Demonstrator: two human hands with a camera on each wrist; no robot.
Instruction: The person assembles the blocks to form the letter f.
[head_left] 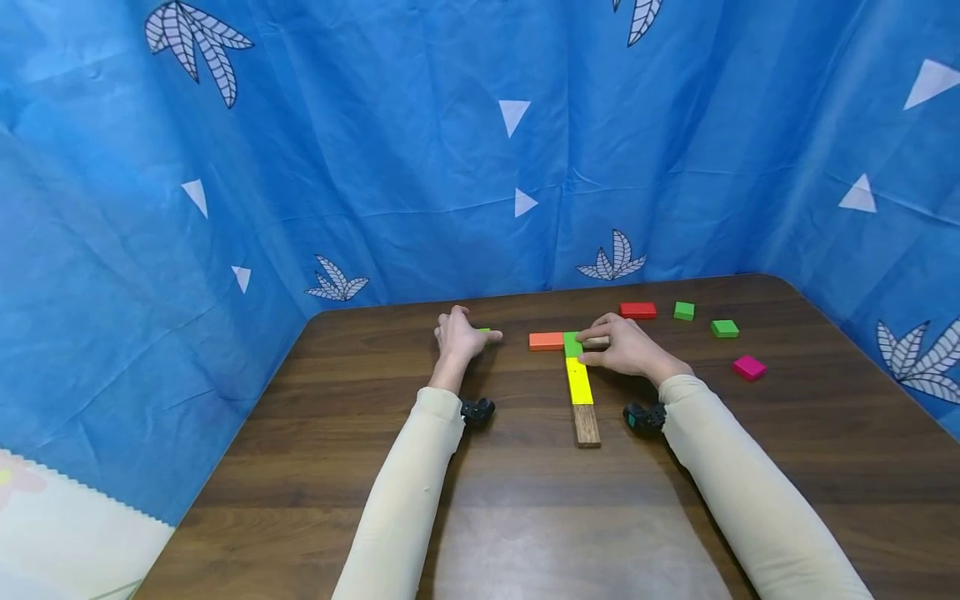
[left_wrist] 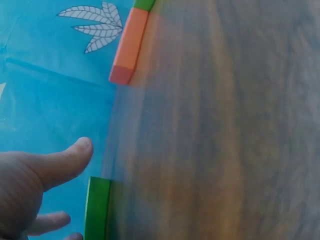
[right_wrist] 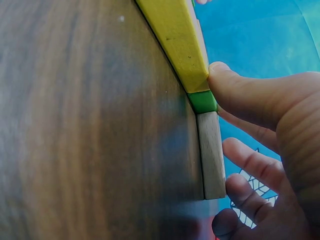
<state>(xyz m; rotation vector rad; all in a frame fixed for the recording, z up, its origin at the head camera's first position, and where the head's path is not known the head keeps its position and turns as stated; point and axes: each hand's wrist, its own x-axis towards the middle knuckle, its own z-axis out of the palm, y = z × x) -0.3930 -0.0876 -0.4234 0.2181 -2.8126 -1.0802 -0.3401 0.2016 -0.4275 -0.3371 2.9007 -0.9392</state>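
Note:
In the head view, a flat row of blocks forms a cross-like shape: an orange block [head_left: 546, 342], a green block [head_left: 572, 344], a yellow block [head_left: 578, 382] and a brown wood block [head_left: 587, 426]. A pale wood block [right_wrist: 212, 155] adjoins the green one on the right. My right hand [head_left: 626, 346] touches the green and yellow blocks where they meet, with thumb and index fingertip; its other fingers are beside the pale block. Farther left, my left hand [head_left: 459, 337] spreads its thumb and fingers around another green block [left_wrist: 96, 210], mostly hidden in the head view.
Beyond the right hand lie a red block [head_left: 637, 310], a small green block [head_left: 684, 311], a second small green block [head_left: 724, 328] and a magenta block [head_left: 749, 367]. A blue curtain [head_left: 450, 167] hangs behind the dark wooden table [head_left: 337, 433].

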